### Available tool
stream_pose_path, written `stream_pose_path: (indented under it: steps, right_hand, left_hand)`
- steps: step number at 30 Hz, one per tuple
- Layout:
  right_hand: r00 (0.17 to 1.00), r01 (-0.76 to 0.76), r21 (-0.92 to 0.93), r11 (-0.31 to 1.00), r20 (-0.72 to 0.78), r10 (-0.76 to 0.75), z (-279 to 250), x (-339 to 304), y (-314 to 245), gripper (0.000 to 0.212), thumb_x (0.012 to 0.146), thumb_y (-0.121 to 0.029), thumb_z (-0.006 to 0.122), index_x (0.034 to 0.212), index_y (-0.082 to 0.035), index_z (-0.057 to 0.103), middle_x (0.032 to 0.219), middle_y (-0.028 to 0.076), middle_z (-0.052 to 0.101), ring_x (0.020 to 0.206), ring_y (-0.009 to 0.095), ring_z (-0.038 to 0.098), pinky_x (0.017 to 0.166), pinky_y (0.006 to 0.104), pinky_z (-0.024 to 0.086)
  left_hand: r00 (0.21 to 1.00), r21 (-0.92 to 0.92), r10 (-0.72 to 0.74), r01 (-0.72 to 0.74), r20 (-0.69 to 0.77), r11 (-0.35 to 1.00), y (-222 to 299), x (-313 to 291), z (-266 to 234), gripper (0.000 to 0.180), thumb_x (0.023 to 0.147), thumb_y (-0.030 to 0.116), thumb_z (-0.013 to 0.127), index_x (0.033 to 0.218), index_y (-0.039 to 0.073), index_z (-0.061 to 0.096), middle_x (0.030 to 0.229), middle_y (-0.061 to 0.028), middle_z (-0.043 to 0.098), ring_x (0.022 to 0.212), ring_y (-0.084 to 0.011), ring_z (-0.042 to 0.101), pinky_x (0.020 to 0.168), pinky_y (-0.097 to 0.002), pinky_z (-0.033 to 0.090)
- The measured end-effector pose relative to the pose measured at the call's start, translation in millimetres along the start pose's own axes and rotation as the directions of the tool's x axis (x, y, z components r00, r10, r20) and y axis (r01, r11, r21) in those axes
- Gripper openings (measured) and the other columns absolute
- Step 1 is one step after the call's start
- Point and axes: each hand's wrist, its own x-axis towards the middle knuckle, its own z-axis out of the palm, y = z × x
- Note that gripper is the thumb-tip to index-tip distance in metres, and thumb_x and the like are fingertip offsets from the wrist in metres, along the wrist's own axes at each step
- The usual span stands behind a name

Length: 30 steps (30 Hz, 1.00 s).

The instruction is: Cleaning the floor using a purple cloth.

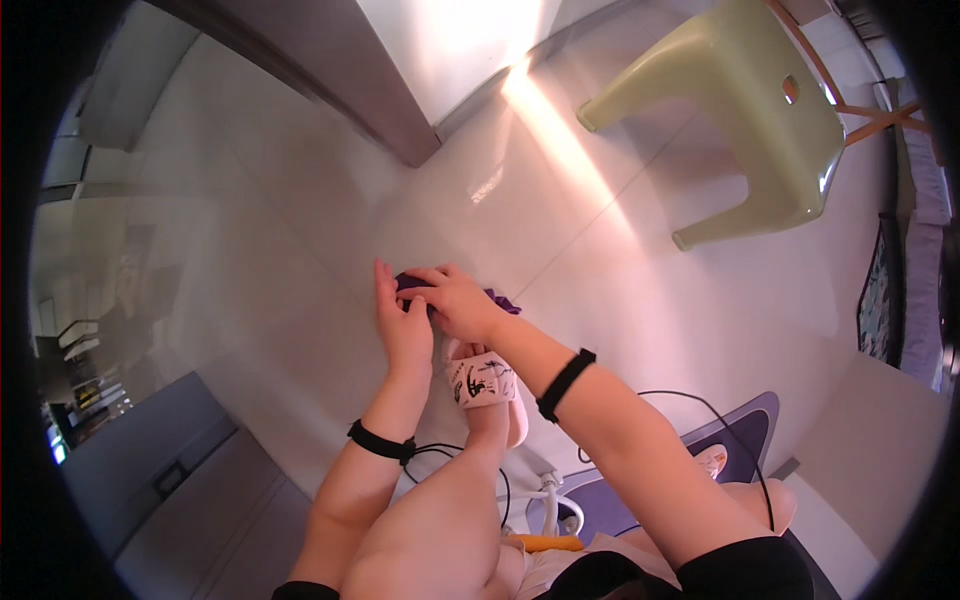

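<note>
A dark purple, soft-looking bundle (411, 283), perhaps cloth, is held between my two hands just above the pale floor. On its left side my left hand (402, 322) grips it, fingers pointing up and thumb bent in. My right hand (458, 304) reaches across from the right, its fingers curled over the top. A crumpled purple piece (503, 302) shows past the right wrist; whether it joins the bundle is hidden. Below the hands is my foot in a white slipper with a black print (483, 380). Black bands circle both forearms.
A pale green plastic stool (740, 110) stands at the far right. The corner of a brown panel (400, 130) juts in from the top. Grey furniture (190, 480) is at lower left. Black cables (700, 397) and a purple-grey mat (748, 430) lie at lower right.
</note>
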Motion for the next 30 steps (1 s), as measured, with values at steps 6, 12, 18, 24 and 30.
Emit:
stream_pose_path:
  steps: [6,12,18,24,30]
  right_hand:
    - [0.905,-0.058,0.250,0.966,-0.396,0.157,-58,-66,-17,0.062,0.071,0.007,0.050,0.128,-0.014,0.061,0.143,0.016,0.049,0.122,0.039,0.050,0.104,0.0463,0.043]
    - [0.877,-0.237,0.356,0.904,-0.322,0.357,-132,-159,-36,0.061,0.072,0.004,0.050,0.130,-0.012,0.059,0.136,0.018,0.052,0.120,0.040,0.052,0.103,0.0437,0.044]
    - [0.739,-0.673,0.225,0.705,0.154,0.656,-220,-290,-100,0.055,0.077,-0.001,0.052,0.130,-0.011,0.060,0.130,0.017,0.058,0.119,0.036,0.055,0.101,0.0411,0.046]
    - [0.271,-0.469,0.876,0.116,0.018,0.962,-248,-396,-179,0.058,0.084,0.006,0.047,0.139,-0.011,0.053,0.122,0.008,0.062,0.095,0.015,0.062,0.084,0.0283,0.052]
    - [-0.149,0.145,0.919,0.367,-0.346,0.926,-263,-471,-179,0.062,0.081,0.010,0.042,0.143,0.001,0.042,0.130,0.017,0.059,0.111,0.025,0.063,0.098,0.0366,0.051]
  left_hand:
    - [0.940,0.138,0.335,-0.342,0.072,0.930,31,-26,31,0.068,0.084,-0.002,0.057,0.149,0.008,0.039,0.142,-0.0191,0.050,0.129,-0.0330,0.047,0.108,-0.0396,0.039]
    - [0.899,0.103,0.199,-0.258,0.390,0.961,53,-48,69,0.046,0.086,0.012,0.068,0.131,0.007,0.061,0.128,-0.0166,0.062,0.117,-0.0301,0.059,0.101,-0.0361,0.045]
    - [0.833,0.068,0.102,-0.165,0.543,0.984,60,-69,83,0.048,0.088,0.005,0.064,0.135,0.004,0.058,0.137,-0.0108,0.059,0.129,-0.0212,0.054,0.107,-0.0317,0.039]
    - [0.707,0.234,0.095,-0.354,0.701,0.906,79,-87,93,0.049,0.088,0.000,0.061,0.136,0.004,0.056,0.138,-0.0108,0.058,0.129,-0.0202,0.053,0.109,-0.0319,0.037]
    - [0.536,0.382,-0.065,-0.507,0.842,0.773,101,-109,124,0.047,0.085,-0.003,0.061,0.132,0.002,0.059,0.134,-0.0131,0.061,0.127,-0.0228,0.055,0.108,-0.0336,0.039]
